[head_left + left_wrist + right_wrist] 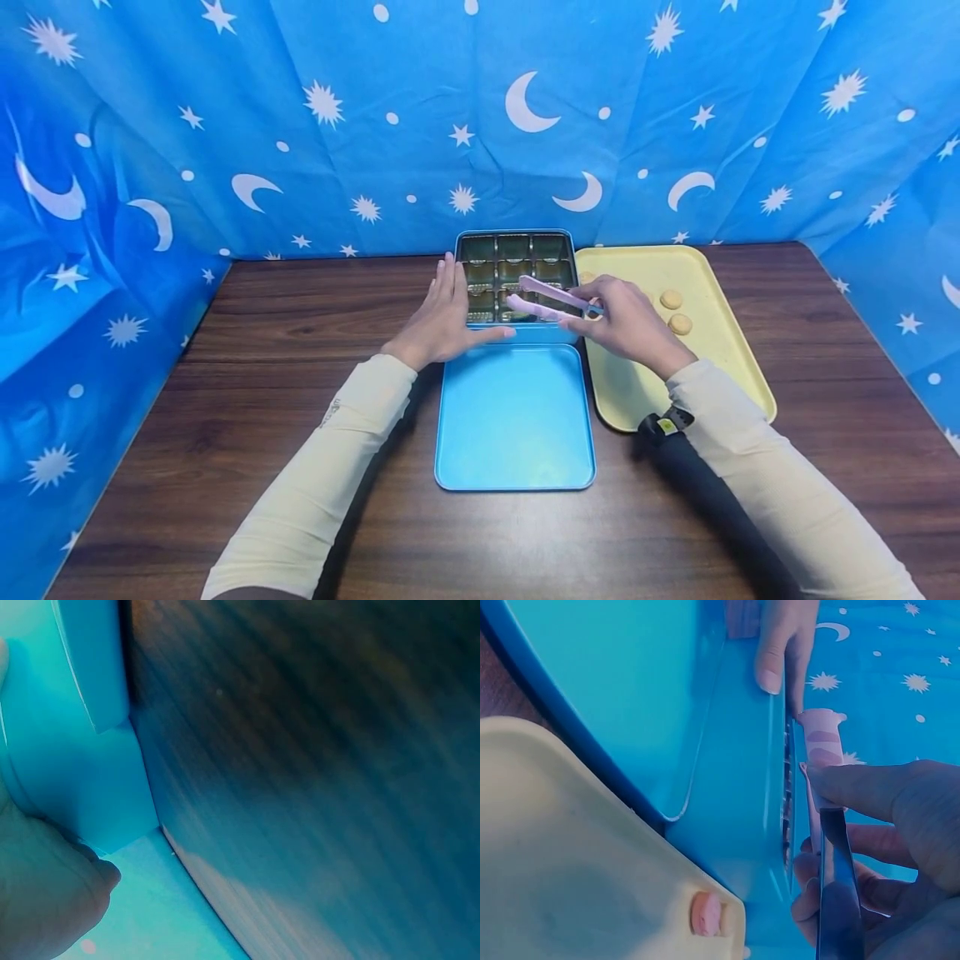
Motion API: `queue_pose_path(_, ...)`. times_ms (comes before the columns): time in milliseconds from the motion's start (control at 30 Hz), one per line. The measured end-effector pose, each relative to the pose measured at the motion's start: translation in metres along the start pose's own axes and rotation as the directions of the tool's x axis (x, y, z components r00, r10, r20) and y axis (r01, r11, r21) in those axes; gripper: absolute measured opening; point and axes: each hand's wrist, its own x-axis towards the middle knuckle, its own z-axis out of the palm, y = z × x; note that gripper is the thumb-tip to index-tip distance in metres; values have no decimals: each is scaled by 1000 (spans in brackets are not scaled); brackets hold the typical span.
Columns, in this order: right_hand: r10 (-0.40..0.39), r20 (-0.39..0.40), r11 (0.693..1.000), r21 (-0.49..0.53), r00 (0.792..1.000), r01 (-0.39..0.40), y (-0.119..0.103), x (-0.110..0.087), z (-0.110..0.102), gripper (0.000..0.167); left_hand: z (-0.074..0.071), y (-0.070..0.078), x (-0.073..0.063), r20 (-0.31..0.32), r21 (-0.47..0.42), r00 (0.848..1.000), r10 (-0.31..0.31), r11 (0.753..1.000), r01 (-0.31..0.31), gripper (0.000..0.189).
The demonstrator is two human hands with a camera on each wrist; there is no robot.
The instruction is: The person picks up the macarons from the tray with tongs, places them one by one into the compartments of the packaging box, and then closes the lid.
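The right hand [626, 321] pinches pink tongs [555, 293] over the blue tin [538, 335]; the left hand [438, 317], fingers straight, seems to touch its side; the tongs look light, springy, best squeezed halfway.

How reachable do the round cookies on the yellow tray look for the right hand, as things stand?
Probably yes: nothing visible stands between the right hand and the cookies, though the tongs it holds point over the blue tin and would likely need turning.
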Motion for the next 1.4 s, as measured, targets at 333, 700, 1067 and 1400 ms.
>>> queue_pose_path(333, -45, -89, 999, -21, 995, 43, 17, -22, -25, 43, 1, 0, 2, -9, 6, 1000, -3, 1000, 3, 139)
queue_pose_path(700, 3, -120, 999, -42, 993, -8, 47, -58, -51, 50, 1, -1, -1, -2, -1, 1000, -3, 1000, 3, 138)
queue_pose_path(1067, 42, -157, 992, -114, 987, -61, 75, -81, -59, 52, 0, -1, -1, 0, -8, 1000, -3, 1000, 3, 138)
queue_pose_path(1400, 110, -120, 984, -126, 987, -125, 93, -97, -58, 50, 1, 0, 0, -13, 8, 1000, 11, 1000, -11, 138)
